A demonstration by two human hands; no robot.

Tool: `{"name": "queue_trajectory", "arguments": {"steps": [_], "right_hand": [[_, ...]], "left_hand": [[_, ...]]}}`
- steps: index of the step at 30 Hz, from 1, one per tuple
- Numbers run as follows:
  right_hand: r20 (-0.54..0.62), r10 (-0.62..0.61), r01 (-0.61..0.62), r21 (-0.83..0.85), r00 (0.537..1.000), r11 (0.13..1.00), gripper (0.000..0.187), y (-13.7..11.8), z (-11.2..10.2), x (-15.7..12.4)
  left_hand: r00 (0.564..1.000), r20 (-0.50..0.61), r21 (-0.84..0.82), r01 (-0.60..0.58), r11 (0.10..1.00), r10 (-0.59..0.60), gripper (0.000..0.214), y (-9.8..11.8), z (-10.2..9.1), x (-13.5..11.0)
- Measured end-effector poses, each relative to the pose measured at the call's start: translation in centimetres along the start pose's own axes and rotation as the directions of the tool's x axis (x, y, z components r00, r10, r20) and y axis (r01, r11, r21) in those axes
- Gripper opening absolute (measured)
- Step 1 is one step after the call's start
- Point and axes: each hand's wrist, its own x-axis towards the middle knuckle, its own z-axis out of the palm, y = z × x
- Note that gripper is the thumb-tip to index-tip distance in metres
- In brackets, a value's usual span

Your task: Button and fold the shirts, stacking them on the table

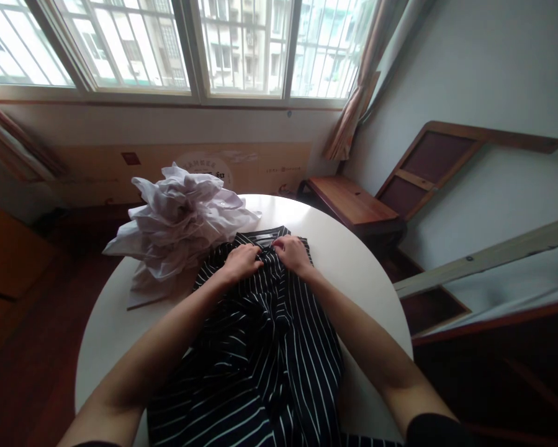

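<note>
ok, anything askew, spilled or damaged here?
No spill or damage visible. The crumpled white pile looks odd: its left side reaches past the rim of the round white table in this view. The dark striped collared shirt is bunched mid-front, not flat.

Clock set on tabletop (362, 279): smooth, glossy, bright glare nr 1 o'c. Striped garment (306, 347), 6 o'c: soft cloth, mostly matt, v. creased. White bundle (180, 217), 10–11 o'c: thin, crinkly, slt sheen; paper, plastic or cloth, can't tell. Bench (351, 200), 2 o'c: wood, varnished-lkg, semi-gloss. Curtain (346, 133), 1 o'c: cloth, matt, loose folds. Panel (248, 178), 12 o'c: cardbd-lkg, flat, matt. Window panes (241, 49) above it: clear glass. Wall (506, 74), 2 o'c: smooth, matt.
</note>
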Motion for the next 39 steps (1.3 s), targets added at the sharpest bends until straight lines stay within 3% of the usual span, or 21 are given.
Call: {"name": "queue_trajectory", "arguments": {"steps": [3, 7, 13, 19, 23, 28, 35, 39], "right_hand": [[0.108, 0.015, -0.023, 0.072, 0.994, 0.997, 0.024, -0.7, 2.1, 1.0], [0.069, 0.124, -0.13, 0.092, 0.99, 0.987, 0.021, -0.3, 3.9, 1.3], [0.123, 0.258, -0.27, 0.087, 0.958, 0.959, 0.016, -0.7, 3.9, 2.4], [0.174, 0.224, -0.245, 0.11, 0.959, 0.963, 0.011, -1.3, 3.9, 2.8], [0.069, 0.146, -0.16, 0.313, 0.987, 0.936, 0.011, -1.0, 4.1, 1.6], [-0.077, 0.128, -0.07, 0.515, 0.989, 0.854, 0.01, -1.0, 4.0, 0.1], [-0.168, 0.139, -0.041, 0.487, 0.976, 0.873, 0.01, -1.7, 4.2, -0.6], [-0.174, 0.156, -0.048, 0.504, 0.972, 0.862, 0.011, -1.7, 4.4, -0.8]], "left_hand": [[0.995, -0.092, -0.05, 0.033, 0.998, -0.038, 0.031, 0.5, 1.0, 1.7], [0.964, -0.224, -0.086, 0.126, 0.988, -0.142, 0.034, 0.1, 3.2, 2.1], [0.93, -0.323, -0.13, 0.14, 0.982, -0.176, 0.036, -0.5, 4.7, 1.7], [0.914, -0.349, -0.255, 0.122, 0.959, -0.208, 0.027, -0.8, 4.7, 1.7], [0.876, -0.399, -0.427, 0.085, 0.9, -0.272, 0.015, -0.9, 4.5, 1.9], [0.886, -0.386, -0.596, -0.027, 0.802, -0.257, 0.016, -0.6, 4.2, 2.1], [0.852, -0.391, -0.754, -0.078, 0.653, -0.349, 0.009, -0.4, 4.2, 1.9], [0.825, -0.424, -0.769, -0.109, 0.63, -0.374, 0.011, -0.3, 4.3, 1.9]]}}
